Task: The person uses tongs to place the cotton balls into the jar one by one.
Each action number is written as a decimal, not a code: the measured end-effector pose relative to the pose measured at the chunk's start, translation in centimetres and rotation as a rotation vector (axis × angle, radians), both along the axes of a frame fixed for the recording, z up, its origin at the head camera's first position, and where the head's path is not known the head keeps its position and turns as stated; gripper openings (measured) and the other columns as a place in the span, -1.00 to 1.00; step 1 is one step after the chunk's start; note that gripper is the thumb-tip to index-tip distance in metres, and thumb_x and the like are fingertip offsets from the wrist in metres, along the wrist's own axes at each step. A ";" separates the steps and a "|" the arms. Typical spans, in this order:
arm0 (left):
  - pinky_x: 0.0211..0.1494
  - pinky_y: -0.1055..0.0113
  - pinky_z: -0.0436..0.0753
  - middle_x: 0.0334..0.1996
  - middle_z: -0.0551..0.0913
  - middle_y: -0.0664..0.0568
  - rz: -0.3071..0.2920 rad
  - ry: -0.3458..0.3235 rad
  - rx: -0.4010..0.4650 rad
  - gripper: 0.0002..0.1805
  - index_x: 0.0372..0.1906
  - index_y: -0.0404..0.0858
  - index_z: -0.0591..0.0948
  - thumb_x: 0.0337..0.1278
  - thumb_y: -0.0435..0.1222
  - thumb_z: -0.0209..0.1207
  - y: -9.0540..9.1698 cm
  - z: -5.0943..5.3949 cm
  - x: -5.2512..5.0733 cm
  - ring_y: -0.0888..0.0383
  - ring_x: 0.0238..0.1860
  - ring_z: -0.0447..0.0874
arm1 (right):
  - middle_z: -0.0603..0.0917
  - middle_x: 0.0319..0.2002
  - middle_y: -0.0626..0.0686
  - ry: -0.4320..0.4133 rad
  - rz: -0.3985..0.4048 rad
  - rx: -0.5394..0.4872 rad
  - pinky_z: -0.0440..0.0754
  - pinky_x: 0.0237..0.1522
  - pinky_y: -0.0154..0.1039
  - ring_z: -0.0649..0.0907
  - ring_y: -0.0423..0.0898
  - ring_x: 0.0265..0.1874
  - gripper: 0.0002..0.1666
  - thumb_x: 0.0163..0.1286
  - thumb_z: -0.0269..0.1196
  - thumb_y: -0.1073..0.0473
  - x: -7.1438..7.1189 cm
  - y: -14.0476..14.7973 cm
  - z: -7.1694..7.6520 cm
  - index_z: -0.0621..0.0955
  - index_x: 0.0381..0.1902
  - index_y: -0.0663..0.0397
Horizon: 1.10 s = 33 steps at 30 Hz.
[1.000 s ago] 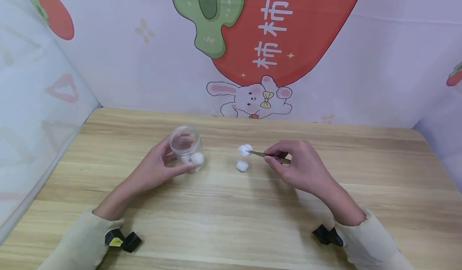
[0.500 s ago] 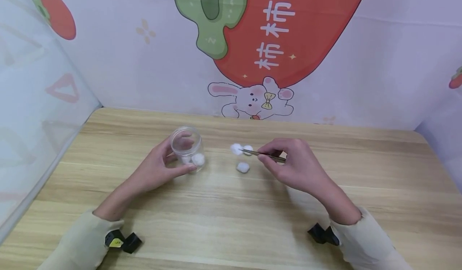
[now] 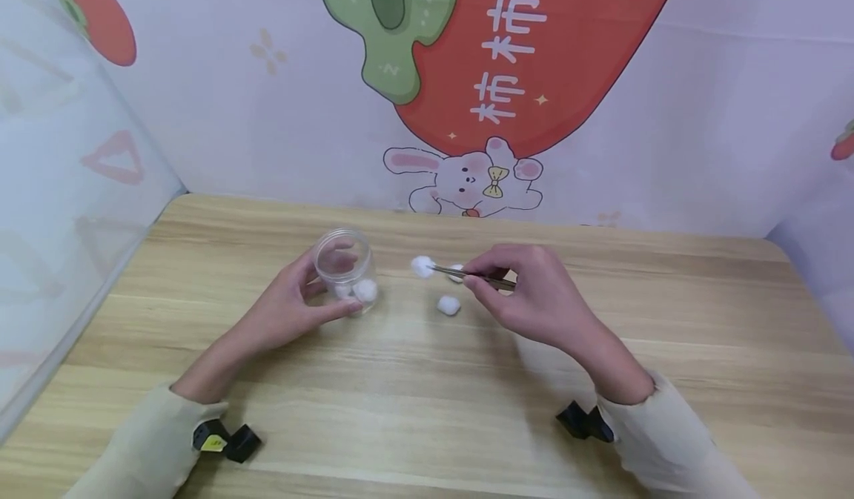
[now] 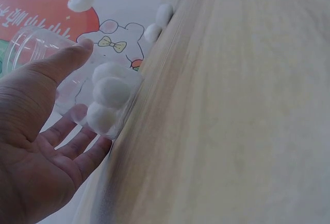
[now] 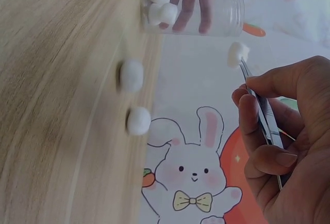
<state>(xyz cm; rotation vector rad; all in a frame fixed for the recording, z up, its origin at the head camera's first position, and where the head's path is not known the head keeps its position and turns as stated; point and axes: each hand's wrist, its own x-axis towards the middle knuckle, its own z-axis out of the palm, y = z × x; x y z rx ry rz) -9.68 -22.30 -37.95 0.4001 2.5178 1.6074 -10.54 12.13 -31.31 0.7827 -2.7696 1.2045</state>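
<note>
My left hand [image 3: 287, 301] curls its fingers and thumb round a clear lidless jar [image 3: 345, 262] that stands upright on the table. Several cotton balls [image 4: 111, 92] lie at the jar's bottom. In my right hand [image 3: 539, 295] is a pair of metal tweezers [image 5: 264, 113], gripped between thumb and fingers. Its tips pinch one cotton ball [image 3: 422, 266], held in the air to the right of the jar, about level with its mouth in the right wrist view. Two more cotton balls rest on the table: one [image 3: 448, 305] in front, another [image 3: 457, 272] partly behind the tweezers.
The wood-grain table [image 3: 400, 410] reaches back to a printed cloth wall [image 3: 267, 128] with a rabbit and a large red fruit. Another cloth wall [image 3: 60, 187] borders the left side. Black wrist devices [image 3: 227, 441] sit at both sleeves.
My right hand has moved left with the tweezers, lifting the pinched cotton ball off the table toward the jar. A ball it had covered now shows. My left hand and the jar stay put.
</note>
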 end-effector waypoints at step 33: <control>0.46 0.36 0.62 0.33 0.63 -0.02 -0.006 -0.002 0.013 -0.14 0.47 0.11 0.41 0.10 -0.29 0.57 -0.1 0.1 0.0 0.05 0.39 0.62 | 0.84 -0.31 -0.09 0.137 0.044 -0.047 0.76 -0.22 -0.29 0.72 -0.25 -0.32 -0.87 0.36 0.45 0.25 -0.6 -3.6 1.3 0.86 -0.15 0.03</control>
